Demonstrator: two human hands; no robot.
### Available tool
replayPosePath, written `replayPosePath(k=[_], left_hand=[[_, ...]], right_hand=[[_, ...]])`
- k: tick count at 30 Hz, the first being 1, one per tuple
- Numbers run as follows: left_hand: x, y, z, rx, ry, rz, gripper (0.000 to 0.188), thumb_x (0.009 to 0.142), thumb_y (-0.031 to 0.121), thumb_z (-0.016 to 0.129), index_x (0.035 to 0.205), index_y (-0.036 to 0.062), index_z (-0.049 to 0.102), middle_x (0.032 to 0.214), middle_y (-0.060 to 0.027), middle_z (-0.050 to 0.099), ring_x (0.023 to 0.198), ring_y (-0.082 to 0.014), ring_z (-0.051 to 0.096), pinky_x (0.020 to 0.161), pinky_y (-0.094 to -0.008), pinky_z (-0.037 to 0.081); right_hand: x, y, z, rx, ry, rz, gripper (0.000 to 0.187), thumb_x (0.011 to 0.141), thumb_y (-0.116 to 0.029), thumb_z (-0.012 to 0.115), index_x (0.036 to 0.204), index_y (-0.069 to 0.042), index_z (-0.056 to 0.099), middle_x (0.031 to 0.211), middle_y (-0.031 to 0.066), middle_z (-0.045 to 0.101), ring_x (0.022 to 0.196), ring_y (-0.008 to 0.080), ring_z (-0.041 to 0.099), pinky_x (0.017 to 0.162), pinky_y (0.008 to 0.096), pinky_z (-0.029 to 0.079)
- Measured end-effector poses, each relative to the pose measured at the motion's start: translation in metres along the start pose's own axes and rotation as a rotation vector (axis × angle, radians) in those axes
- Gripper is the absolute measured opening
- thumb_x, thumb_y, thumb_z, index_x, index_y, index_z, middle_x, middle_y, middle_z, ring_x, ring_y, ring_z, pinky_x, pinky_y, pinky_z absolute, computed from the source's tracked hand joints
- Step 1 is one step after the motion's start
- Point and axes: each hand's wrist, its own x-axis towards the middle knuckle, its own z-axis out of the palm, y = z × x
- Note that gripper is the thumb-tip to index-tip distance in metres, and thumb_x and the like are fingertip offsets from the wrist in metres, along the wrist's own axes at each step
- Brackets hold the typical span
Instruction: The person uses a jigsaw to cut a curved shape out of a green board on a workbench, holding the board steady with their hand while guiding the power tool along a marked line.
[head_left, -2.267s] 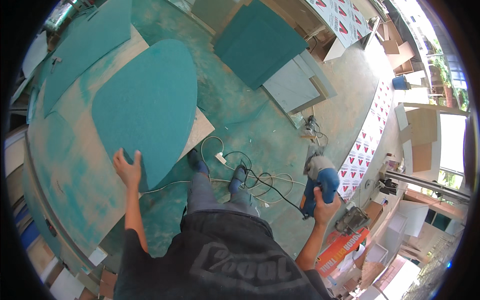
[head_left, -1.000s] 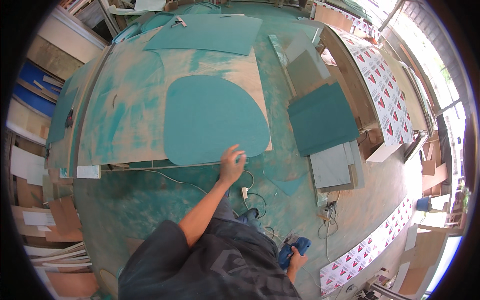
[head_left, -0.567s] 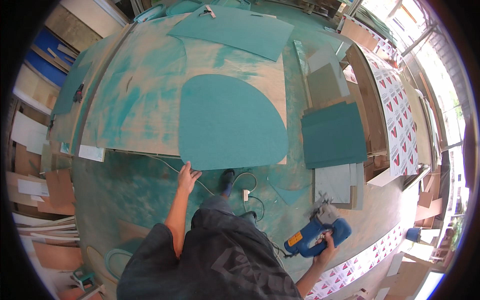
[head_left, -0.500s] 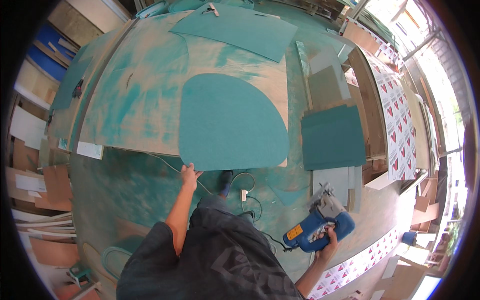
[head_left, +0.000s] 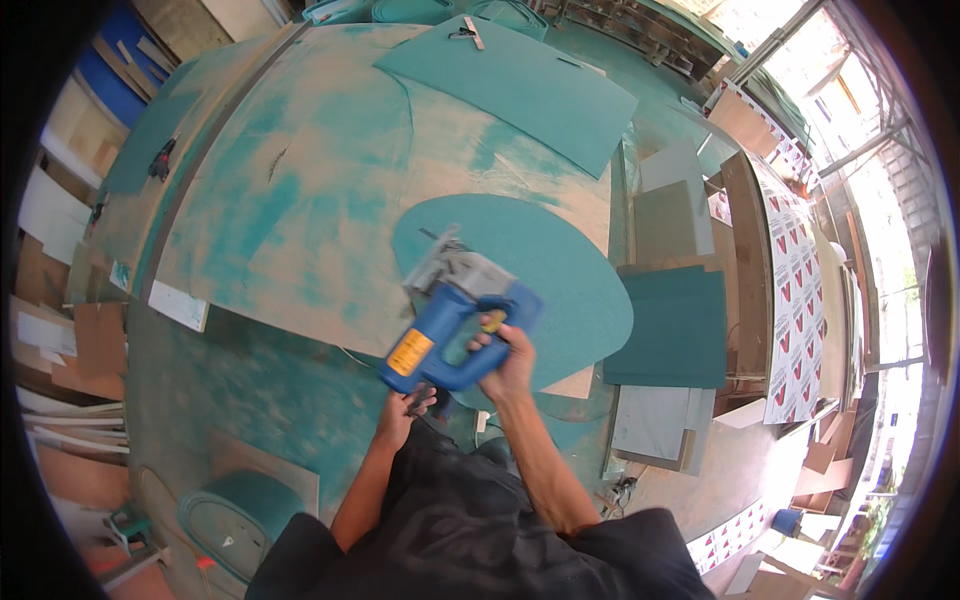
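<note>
My right hand (head_left: 507, 358) grips the closed handle of a blue jigsaw (head_left: 437, 335) with an orange label and a grey metal base. The tool is held in the air above the near part of a rounded teal panel (head_left: 570, 270), its blade end pointing away from me. At the rear of the jigsaw, my left hand (head_left: 402, 412) has its fingers curled round the dark power cord (head_left: 418, 397) where it leaves the body. The panel lies flat on a big dusty worktable (head_left: 330, 130), and the tool hides part of it.
A larger teal sheet (head_left: 530, 85) with a small square (head_left: 473, 35) on it covers the table's far side. Right of the table stand stacked teal boards (head_left: 665, 330) and grey boards (head_left: 655, 420). Rolled teal strips (head_left: 235, 520) stand on the floor at lower left.
The jigsaw has swung from my lower right to in front of me over the panel. My left hand has left the panel's edge and closed on the cord at the tool's rear.
</note>
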Motion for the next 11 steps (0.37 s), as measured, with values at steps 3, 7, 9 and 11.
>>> replayPosePath(k=[3,7,9,11], left_hand=[[-0.009,0.046,-0.027,-0.302,0.049,-0.003,0.072,0.106,0.064,0.035,0.129,-0.0005,0.056,0.129,-0.0216,0.066,0.118,-0.0308,0.065,0.097,-0.0392,0.048],[-0.013,0.07,-0.062,-0.135,0.388,0.182,0.081,0.102,0.071,0.036,0.134,-0.0008,0.055,0.139,-0.0227,0.06,0.131,-0.0349,0.056,0.105,-0.0468,0.043],[-0.013,0.07,-0.066,0.178,0.682,0.142,0.083,0.103,0.07,0.035,0.141,-0.0012,0.05,0.142,-0.0218,0.058,0.135,-0.0364,0.052,0.108,-0.0475,0.041],[-0.008,0.066,-0.065,0.351,0.819,0.109,0.084,0.103,0.07,0.034,0.144,-0.0014,0.048,0.143,-0.0213,0.058,0.137,-0.0371,0.05,0.109,-0.0478,0.04]], right_hand=[[0.072,0.067,-0.006,0.075,-0.018,0.1,0.021,0.09,-0.014,0.064,0.107,-0.004,0.063,0.103,0.0076,0.067,0.077,0.0168,0.061,0.075,0.036,0.057],[0.135,0.142,-0.003,0.119,-0.019,0.222,0.02,0.087,-0.01,0.064,0.107,-0.005,0.063,0.102,0.0066,0.068,0.077,0.0168,0.061,0.074,0.0361,0.057],[0.151,0.161,-0.002,0.102,-0.072,0.283,0.021,0.087,-0.01,0.065,0.108,-0.005,0.063,0.102,0.0062,0.069,0.077,0.0167,0.061,0.073,0.035,0.057],[0.166,0.175,0.001,0.055,-0.109,0.341,0.025,0.087,-0.01,0.067,0.112,-0.005,0.063,0.105,0.0064,0.07,0.078,0.0163,0.062,0.073,0.0342,0.057]])
